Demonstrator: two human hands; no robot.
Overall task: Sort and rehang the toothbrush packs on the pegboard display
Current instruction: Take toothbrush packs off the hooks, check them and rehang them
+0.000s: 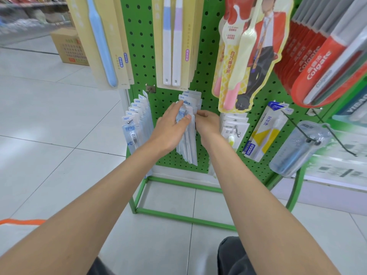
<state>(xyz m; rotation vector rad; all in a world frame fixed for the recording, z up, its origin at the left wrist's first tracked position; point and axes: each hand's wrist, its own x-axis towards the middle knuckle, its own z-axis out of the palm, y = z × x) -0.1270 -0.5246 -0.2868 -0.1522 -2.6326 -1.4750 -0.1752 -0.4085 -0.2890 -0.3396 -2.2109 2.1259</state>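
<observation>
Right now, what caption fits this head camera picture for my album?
A person's left hand and right hand handle pale toothbrush packs on a green pegboard.

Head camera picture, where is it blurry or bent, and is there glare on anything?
Head view: the shelves top left are smeared with blur; the left hand, right hand and the packs between them are fairly sharp; the wide lens tilts the Colgate packs at the right edge; light is soft and even, with a faint sheen on the clear pouch and no hard shadows.
</observation>
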